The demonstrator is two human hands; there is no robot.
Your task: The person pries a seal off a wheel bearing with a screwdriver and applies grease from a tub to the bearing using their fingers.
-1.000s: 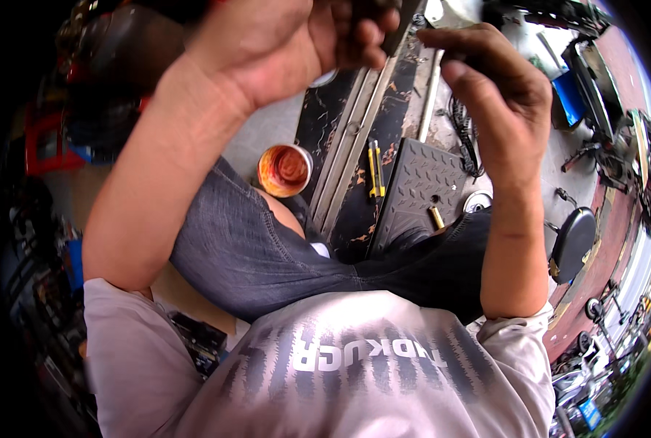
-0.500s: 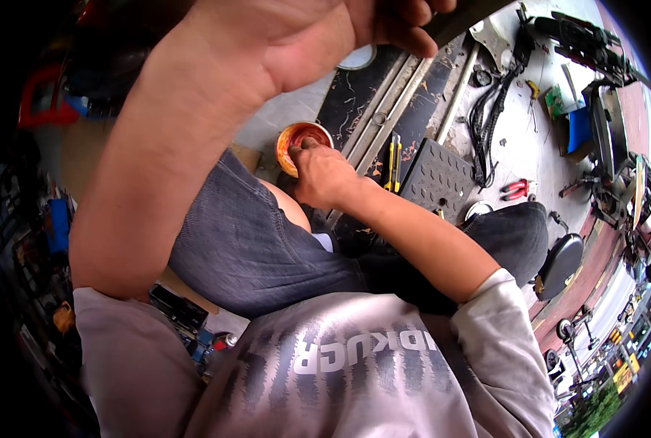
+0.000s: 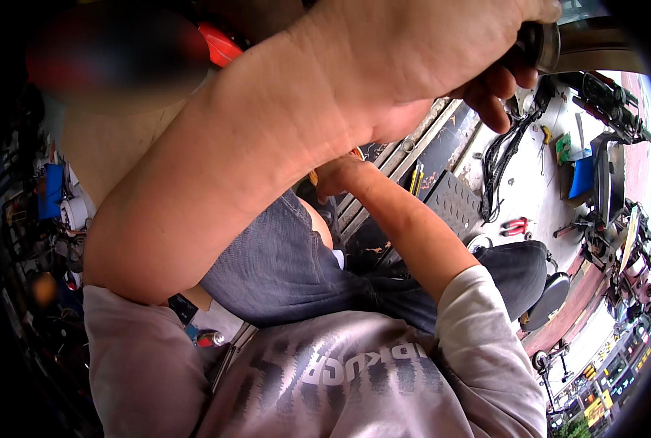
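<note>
My left hand (image 3: 449,58) is raised at the upper right, its arm crossing the head view. Its fingers curl round a dark, round metal part (image 3: 549,48) beside a beige bar (image 3: 592,50). What this part belongs to cannot be made out. Below that forearm, my right hand (image 3: 342,177) reaches down at a small tub (image 3: 358,153) smeared orange-red inside. Only slivers of the tub show, and the right fingers are mostly hidden behind the left arm. A yellow utility knife (image 3: 416,177) lies just right of my right wrist.
Beside the knife lies a black, raised-pattern plate (image 3: 453,201). Red-handled pliers (image 3: 515,226), a black cable bundle (image 3: 495,164) and a yellow-handled screwdriver (image 3: 545,137) are on the floor to the right. My bent knees in dark jeans (image 3: 274,263) are beneath my arms.
My left hand has moved right, and the round metal part has come into view with it. The left forearm now covers most of the tub and my right fingers, which were inside it.
</note>
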